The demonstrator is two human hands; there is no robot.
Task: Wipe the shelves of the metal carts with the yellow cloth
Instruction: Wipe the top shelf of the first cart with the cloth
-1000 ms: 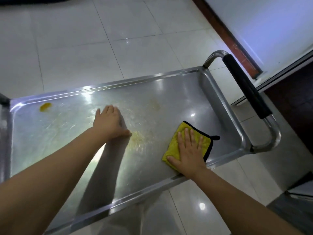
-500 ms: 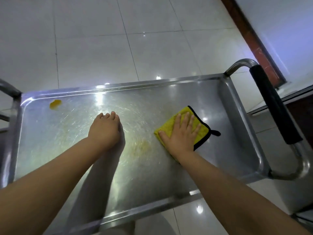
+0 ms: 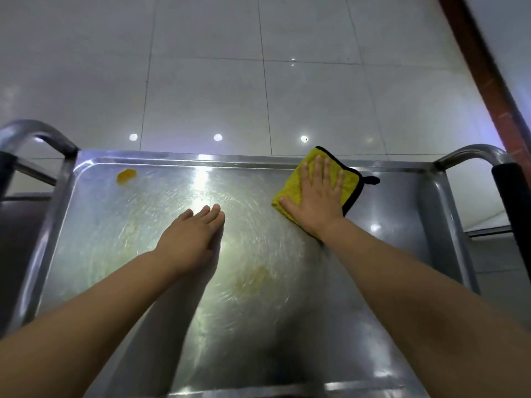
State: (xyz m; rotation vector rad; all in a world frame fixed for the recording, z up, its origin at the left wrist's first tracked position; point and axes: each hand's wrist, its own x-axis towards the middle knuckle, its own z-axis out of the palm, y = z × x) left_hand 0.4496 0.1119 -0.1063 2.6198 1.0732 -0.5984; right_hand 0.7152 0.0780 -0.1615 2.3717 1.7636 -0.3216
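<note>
— Hands first: where are they, and what are they doing?

— Right hand (image 3: 317,193) lies flat, fingers straight and slightly spread, pressing on the yellow cloth (image 3: 293,186). Left hand (image 3: 191,239) rests palm down on the bare metal near the middle of the shelf (image 3: 402,254), fingers straight and close together, holding nothing.

— And the cloth itself?

— Folded into a rough square with a black edging and a small black loop at its right corner. It sits at the far right of the shelf, its top corner riding up onto the far rim (the hand covers much of its middle).

— What about the shelf?

— It is the top tray of a metal cart, with a raised lip all round and swirling scratch marks across the steel. An orange-yellow blob (image 3: 125,176) sits in the far left corner, well apart from both hands. A fainter yellowish smear (image 3: 254,278) lies nearer, between the two forearms.

— Anything round the cart?

— A tubular handle with a black grip (image 3: 511,202) rises at the right end, and another tube handle (image 3: 37,133) at the left. Beyond the far rim is a floor (image 3: 258,81) of pale glossy tiles with spots of reflected light, and a reddish-brown skirting strip (image 3: 482,70) runs along the upper right.
</note>
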